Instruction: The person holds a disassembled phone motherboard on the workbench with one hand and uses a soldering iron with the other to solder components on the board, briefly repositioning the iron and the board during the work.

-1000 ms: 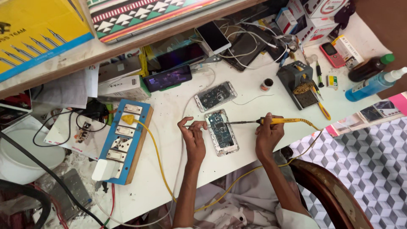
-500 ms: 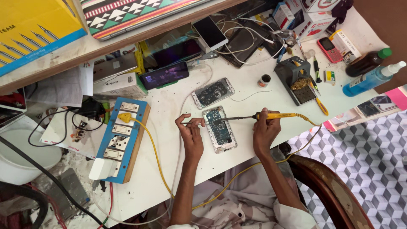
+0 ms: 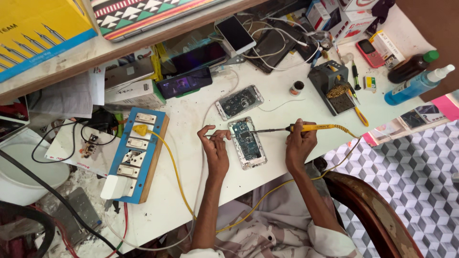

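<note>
An opened phone (image 3: 247, 142) with its circuit board exposed lies face down on the white table (image 3: 267, 102). My right hand (image 3: 299, 144) grips a yellow-handled soldering iron (image 3: 306, 128), whose tip reaches the top of the board. My left hand (image 3: 215, 147) pinches a thin strand of solder wire (image 3: 216, 135) that points toward the same spot. A second opened phone (image 3: 239, 101) lies just behind the first.
A blue and wood switch board (image 3: 137, 154) with a yellow plug and cord sits at the left. A soldering stand (image 3: 331, 87), small tin (image 3: 297, 88), bottles (image 3: 415, 83), a red keypad phone (image 3: 368, 52), other phones and cables crowd the back. A wooden chair arm (image 3: 377, 215) is lower right.
The view has shifted slightly. My hands stay over the open phone, with the iron's tip and the solder wire held at the top of the board.
</note>
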The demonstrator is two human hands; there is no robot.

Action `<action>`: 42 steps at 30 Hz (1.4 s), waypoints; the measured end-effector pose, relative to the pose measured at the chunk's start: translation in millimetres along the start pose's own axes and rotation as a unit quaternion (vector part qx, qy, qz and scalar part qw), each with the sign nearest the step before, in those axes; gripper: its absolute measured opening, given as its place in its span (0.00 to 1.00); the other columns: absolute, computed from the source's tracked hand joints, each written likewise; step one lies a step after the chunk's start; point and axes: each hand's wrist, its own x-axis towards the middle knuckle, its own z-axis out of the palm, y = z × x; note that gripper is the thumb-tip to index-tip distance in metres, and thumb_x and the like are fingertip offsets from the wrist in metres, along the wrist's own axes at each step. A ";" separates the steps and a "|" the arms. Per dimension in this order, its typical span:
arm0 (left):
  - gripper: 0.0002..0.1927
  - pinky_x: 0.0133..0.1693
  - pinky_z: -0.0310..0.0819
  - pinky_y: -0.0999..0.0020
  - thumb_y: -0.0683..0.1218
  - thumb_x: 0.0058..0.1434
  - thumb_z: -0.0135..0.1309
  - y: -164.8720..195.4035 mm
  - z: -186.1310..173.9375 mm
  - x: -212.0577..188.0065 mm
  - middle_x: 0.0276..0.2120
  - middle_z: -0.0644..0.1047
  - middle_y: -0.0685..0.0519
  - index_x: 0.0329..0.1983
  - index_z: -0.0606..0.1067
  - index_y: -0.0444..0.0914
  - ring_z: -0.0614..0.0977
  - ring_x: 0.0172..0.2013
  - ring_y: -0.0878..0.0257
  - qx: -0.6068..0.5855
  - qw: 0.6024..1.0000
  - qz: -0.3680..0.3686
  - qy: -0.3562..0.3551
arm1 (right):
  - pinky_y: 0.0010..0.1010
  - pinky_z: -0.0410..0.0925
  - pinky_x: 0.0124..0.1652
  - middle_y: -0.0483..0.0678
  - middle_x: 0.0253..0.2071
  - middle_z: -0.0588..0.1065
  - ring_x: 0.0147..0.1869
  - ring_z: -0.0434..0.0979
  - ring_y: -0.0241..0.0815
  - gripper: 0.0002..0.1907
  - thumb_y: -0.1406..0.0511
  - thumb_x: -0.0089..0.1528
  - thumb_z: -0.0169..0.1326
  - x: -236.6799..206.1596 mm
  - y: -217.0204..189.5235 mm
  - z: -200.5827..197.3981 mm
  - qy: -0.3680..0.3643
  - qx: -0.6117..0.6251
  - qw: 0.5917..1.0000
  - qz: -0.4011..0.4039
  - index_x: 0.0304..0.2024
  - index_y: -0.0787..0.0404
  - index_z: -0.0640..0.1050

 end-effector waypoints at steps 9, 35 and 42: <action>0.11 0.30 0.55 0.78 0.45 0.78 0.37 5.0 0.4 3.7 0.36 0.75 0.51 0.61 0.56 0.40 0.60 0.27 0.74 -0.023 0.999 -0.038 0.010 | 0.23 0.55 0.20 0.39 0.21 0.63 0.19 0.57 0.26 0.12 0.61 0.73 0.50 1.0 -0.4 -0.1 -0.008 0.002 1.000 -0.001 0.38 0.62 0.68; 0.13 0.38 0.61 0.74 0.49 0.79 0.38 6.2 -3.4 4.6 0.36 0.79 0.50 0.59 0.55 0.39 0.68 0.32 0.70 0.023 1.000 -0.016 0.002 | 0.23 0.57 0.20 0.40 0.22 0.64 0.19 0.59 0.27 0.10 0.63 0.72 0.50 -0.7 12.8 -0.8 0.036 0.029 0.999 0.024 0.37 0.61 0.68; 0.15 0.33 0.58 0.76 0.50 0.78 0.41 11.8 -2.1 6.1 0.36 0.80 0.49 0.60 0.55 0.40 0.65 0.28 0.72 0.023 0.999 -0.025 0.008 | 0.23 0.57 0.21 0.39 0.22 0.64 0.20 0.59 0.26 0.11 0.63 0.72 0.50 -1.6 7.3 0.6 0.032 0.008 0.999 -0.003 0.37 0.61 0.67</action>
